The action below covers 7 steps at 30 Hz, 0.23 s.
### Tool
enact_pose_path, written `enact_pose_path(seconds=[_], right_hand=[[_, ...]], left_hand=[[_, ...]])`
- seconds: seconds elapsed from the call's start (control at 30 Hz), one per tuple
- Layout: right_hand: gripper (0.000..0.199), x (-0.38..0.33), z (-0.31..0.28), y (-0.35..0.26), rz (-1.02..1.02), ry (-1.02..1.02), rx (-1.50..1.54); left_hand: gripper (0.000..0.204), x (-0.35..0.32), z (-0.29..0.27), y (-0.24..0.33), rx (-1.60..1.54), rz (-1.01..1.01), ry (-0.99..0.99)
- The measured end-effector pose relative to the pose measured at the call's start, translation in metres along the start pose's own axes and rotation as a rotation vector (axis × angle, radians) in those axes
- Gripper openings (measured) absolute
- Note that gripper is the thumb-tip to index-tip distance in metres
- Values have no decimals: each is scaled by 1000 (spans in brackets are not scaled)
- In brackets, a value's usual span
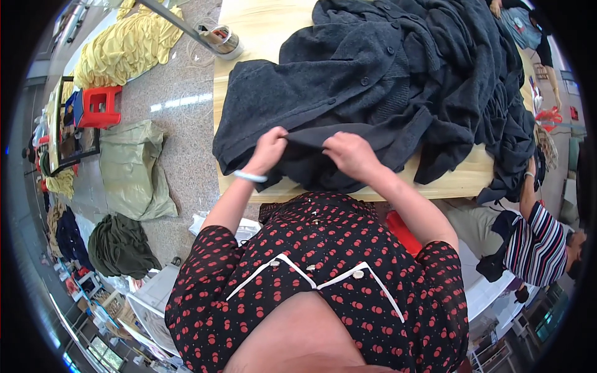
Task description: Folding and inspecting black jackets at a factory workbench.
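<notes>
Both hands, left [268, 149] and right [351, 154], pinch the cardigan [373, 81] hem between them; soft, limp knit, best gripped at edges.

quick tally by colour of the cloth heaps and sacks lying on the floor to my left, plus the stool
Yellow cloth heap: 1
Dark green cloth heap: 1
Pale green sack: 1
Red plastic stool: 1
Total: 4

Both hands, left hand and right hand, pinch the dark grey knit garment on the wooden table.
</notes>
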State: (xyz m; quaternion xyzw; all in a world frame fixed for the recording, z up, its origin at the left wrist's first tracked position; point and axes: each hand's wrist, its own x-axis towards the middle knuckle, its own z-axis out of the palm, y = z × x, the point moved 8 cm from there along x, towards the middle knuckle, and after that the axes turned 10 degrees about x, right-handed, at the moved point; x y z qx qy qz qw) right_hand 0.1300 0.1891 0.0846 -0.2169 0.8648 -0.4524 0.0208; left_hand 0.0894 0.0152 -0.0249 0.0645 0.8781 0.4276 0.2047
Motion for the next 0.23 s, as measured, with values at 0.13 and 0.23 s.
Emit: enact_pose_path(seconds=[0.13, 0.23], right_hand=[[13, -14, 21, 50, 126, -210, -239], [14, -21, -8, 103, 170, -181, -403]], left_hand=[[8, -26, -38, -49, 166, -48, -1], [9, -33, -31, -58, 316, -105, -141]])
